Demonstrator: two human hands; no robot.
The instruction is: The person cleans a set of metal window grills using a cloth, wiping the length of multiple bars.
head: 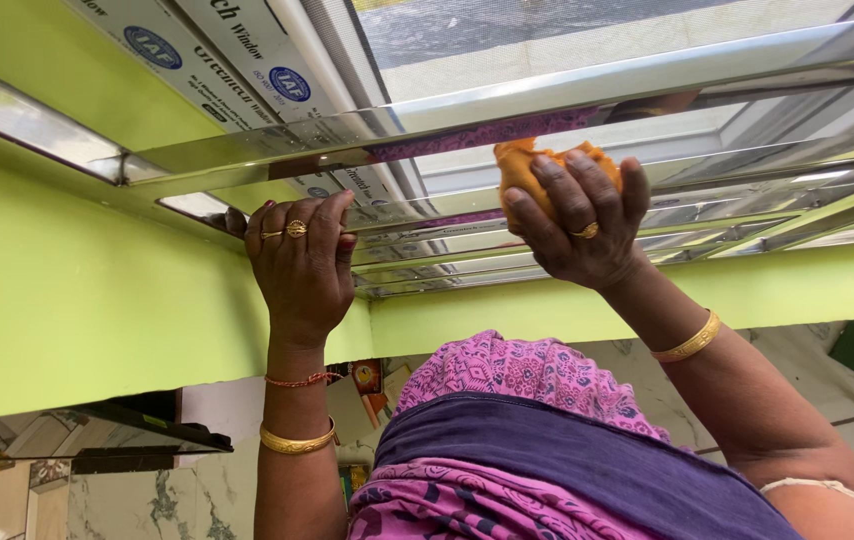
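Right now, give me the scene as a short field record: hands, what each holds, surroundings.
left hand: grips a steel window bar, fingers wrapped over it
right hand: presses an orange cloth against the bars
bars: shiny horizontal steel, set before a window
wall: lime green
wrists: gold bangles on both

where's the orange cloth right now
In the head view, the orange cloth is right of centre, pressed against a shiny steel bar by the right hand.

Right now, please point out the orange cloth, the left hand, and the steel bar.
orange cloth [519, 165]: head view, upper left fold.
left hand [302, 262]: head view, back of hand.
steel bar [247, 152]: head view, shiny front face.
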